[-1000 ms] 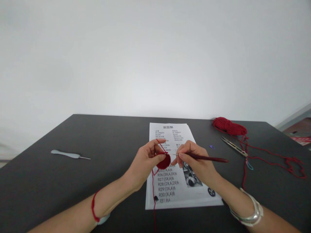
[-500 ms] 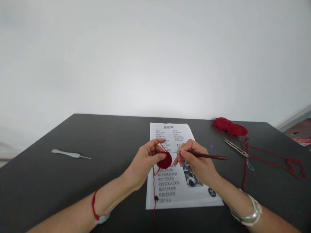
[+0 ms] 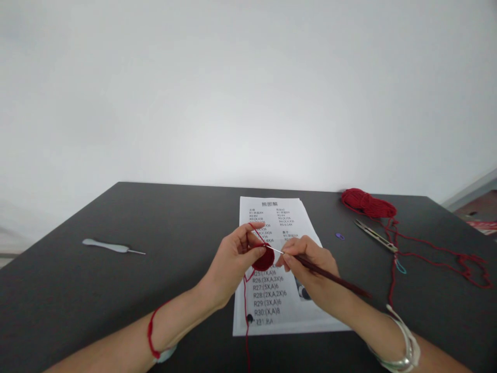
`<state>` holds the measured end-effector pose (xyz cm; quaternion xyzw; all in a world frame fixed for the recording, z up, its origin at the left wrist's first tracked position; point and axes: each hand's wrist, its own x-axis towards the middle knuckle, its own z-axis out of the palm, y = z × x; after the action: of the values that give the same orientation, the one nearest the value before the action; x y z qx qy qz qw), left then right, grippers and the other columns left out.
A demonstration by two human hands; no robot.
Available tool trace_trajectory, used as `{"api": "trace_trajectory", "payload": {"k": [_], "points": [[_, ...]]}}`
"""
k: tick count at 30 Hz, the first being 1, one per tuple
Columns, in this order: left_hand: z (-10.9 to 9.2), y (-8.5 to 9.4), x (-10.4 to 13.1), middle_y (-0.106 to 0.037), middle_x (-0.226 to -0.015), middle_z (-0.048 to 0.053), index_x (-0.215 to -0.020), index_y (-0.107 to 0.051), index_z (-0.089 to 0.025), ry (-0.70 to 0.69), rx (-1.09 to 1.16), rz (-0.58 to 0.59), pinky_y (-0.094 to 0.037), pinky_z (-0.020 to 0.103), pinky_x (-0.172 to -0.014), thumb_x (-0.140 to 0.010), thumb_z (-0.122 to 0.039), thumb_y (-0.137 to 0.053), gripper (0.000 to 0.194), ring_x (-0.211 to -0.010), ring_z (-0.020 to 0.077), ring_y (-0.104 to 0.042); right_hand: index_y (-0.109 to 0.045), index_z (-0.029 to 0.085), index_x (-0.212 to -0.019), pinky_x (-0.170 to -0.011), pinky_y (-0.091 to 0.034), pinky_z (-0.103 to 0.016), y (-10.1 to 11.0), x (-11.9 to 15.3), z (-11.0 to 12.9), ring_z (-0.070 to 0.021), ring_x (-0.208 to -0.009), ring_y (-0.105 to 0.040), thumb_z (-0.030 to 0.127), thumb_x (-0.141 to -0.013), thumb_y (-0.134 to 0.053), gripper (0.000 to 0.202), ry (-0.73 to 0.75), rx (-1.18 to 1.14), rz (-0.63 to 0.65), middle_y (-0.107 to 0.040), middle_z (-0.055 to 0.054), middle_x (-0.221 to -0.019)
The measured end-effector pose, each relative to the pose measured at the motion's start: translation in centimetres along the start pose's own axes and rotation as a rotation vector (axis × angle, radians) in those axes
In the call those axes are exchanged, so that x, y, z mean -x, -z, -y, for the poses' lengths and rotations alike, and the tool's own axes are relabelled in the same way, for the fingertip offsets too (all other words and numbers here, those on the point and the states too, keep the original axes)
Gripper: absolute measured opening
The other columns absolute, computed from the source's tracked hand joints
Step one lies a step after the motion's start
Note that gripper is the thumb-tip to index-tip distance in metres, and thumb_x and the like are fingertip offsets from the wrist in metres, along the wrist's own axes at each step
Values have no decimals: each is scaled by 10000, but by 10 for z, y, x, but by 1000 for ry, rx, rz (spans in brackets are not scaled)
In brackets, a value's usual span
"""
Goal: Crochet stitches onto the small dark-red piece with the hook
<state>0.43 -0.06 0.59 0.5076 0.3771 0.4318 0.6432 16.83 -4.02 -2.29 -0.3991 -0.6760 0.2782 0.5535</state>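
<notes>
Pinched between the thumb and fingers of my left hand (image 3: 236, 256) is a small round piece of red crochet (image 3: 264, 259). Red yarn (image 3: 246, 300) runs over the raised left index finger and hangs down below the piece. My right hand (image 3: 310, 261) is closed around the dark red handle of a crochet hook (image 3: 326, 272), like a pen. The hook's thin metal shaft slants up to the left, its tip at the top edge of the crochet piece. Whether yarn is looped on the tip is too small to tell.
Beneath my hands lies a printed pattern sheet (image 3: 264, 326) on the dark table (image 3: 182, 217). A grey-handled crochet hook (image 3: 112, 246) rests at left. To the right are a red yarn skein (image 3: 367, 203), thread snips (image 3: 375, 235), a purple stitch marker (image 3: 340, 236) and loose red yarn (image 3: 435, 256).
My right hand has lowered slightly and tilted the hook, so its handle end now points further down to the right. The left hand and the crochet piece stay nearly still.
</notes>
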Motion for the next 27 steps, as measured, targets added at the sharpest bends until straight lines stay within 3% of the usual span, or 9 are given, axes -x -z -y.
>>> {"api": "trace_trajectory", "payload": {"k": [5, 9, 11, 15, 19, 23, 25, 27], "points": [[3, -2, 2, -545, -622, -71, -1038, -590, -128, -3, 11, -54, -420, 220, -588, -672, -120, -658, 372, -586, 82, -514, -499, 246, -868, -579, -470, -231, -11, 5, 4, -123, -640, -592, 67, -844, -500, 181, 251, 224, -22, -601, 15, -752], [5, -4, 3, -570, -601, -66, -1009, -607, -129, -38, -5, -122, -435, 220, -595, -669, -113, -657, 344, -585, 88, -531, -459, 242, -833, -495, -453, -218, -19, 8, 5, -120, -545, -557, 102, -882, -473, 149, 58, 226, -84, -562, 33, -660], [7, -6, 3, -585, -592, -63, -993, -612, -128, -29, -1, -136, -443, 220, -590, -667, -118, -664, 330, -578, 90, -539, -453, 241, -844, -494, -454, -225, -22, 11, 1, -127, -553, -555, 118, -898, -459, 135, 52, 241, -92, -557, 28, -662], [7, -9, 5, -599, -581, -58, -956, -626, -128, 7, 36, -102, -453, 217, -552, -654, -121, -677, 306, -551, 92, -542, -465, 230, -828, -569, -465, -264, -24, 13, -11, -151, -648, -553, 125, -904, -452, 129, 289, 400, 52, -554, -10, -738], [5, -7, 5, -608, -595, -54, -978, -631, -134, 41, 112, -77, -456, 213, -550, -635, -101, -698, 351, -550, 92, -552, -460, 219, -884, -586, -463, -248, -13, 0, -17, -137, -664, -542, 118, -923, -427, 113, 380, 405, 72, -551, -9, -766], [4, -1, -1, -614, -609, -43, -992, -640, -121, 231, 279, 58, -465, 225, -604, -602, -75, -725, 402, -552, 88, -566, -478, 195, -909, -560, -436, -263, -1, -13, -9, -151, -634, -502, 92, -937, -381, 145, 638, 595, 280, -560, -20, -726], [4, 0, -3, -619, -634, -33, -994, -647, -116, 275, 315, 70, -462, 226, -632, -599, -78, -733, 406, -576, 86, -569, -500, 175, -904, -543, -414, -283, -2, -13, -5, -165, -610, -480, 73, -924, -381, 158, 746, 729, 215, -555, -32, -691], [3, 0, -2, -616, -640, -34, -1014, -645, -121, 225, 272, 39, -452, 227, -629, -621, -104, -733, 403, -580, 86, -558, -505, 179, -872, -520, -394, -279, -10, -8, -3, -167, -598, -478, 37, -900, -381, 191, 636, 751, 107, -555, -34, -685]]}}
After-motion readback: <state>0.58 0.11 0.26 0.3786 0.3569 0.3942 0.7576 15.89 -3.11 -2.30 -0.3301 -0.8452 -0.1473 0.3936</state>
